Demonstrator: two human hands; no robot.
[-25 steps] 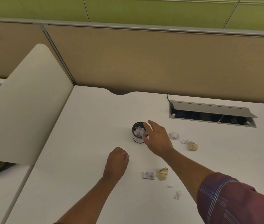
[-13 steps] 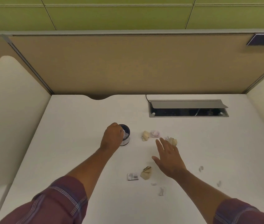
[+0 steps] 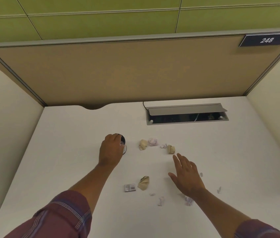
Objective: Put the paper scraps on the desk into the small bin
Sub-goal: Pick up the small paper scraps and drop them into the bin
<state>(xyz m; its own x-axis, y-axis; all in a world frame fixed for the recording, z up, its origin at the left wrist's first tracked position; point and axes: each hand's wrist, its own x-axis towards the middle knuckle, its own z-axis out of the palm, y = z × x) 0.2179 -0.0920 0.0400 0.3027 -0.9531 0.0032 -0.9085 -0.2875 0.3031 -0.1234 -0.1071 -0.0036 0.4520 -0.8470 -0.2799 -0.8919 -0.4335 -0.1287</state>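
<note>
Left hand (image 3: 110, 151) curling over small bin (image 3: 123, 141), grip contents hidden; right hand (image 3: 187, 176) spreading empty, risking nudging tan scrap (image 3: 171, 149) right of bin.

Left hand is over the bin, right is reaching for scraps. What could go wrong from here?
1. The left hand covers the small bin; drawing back carelessly could tip it and spill it.
2. The open right hand heads for the tan wad; a sweep could scatter the tiny white bits beside it.
3. The scrap under the right wrist could be overlooked.
</note>
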